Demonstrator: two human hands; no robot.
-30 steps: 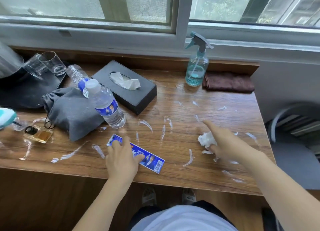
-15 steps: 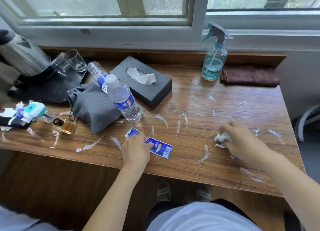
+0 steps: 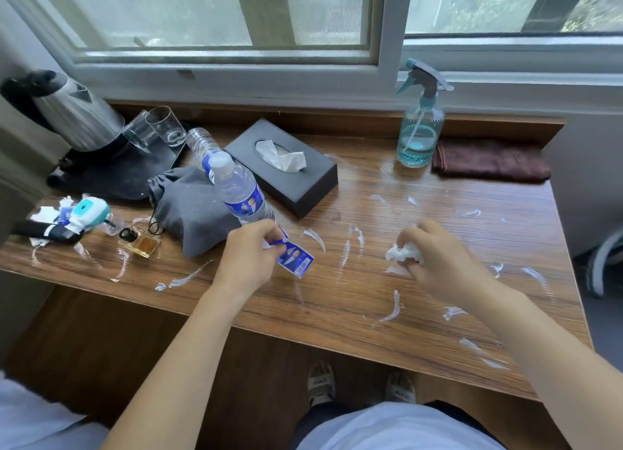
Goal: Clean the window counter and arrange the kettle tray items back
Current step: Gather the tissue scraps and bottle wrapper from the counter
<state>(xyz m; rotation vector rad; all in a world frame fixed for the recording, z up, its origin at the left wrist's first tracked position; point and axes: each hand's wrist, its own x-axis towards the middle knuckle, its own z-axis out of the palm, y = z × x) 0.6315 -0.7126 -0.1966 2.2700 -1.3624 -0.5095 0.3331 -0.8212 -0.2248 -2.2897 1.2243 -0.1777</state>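
My left hand pinches a blue bottle label and lifts one end off the wooden counter. My right hand grips a crumpled white tissue against the counter. White smears streak the wood on both sides. A steel kettle stands on a black tray at the far left, with two glasses tipped over on the tray. One water bottle stands just beyond my left hand; a second one lies behind it.
A black tissue box sits mid-counter, a spray bottle and brown cloth at the back right. A grey pouch, a small perfume bottle and a teal-white device with wrappers lie at the left.
My left hand went from pressing flat on the label to pinching it and lifting its end. My right hand closed round the tissue and shifted slightly left. The view turned left.
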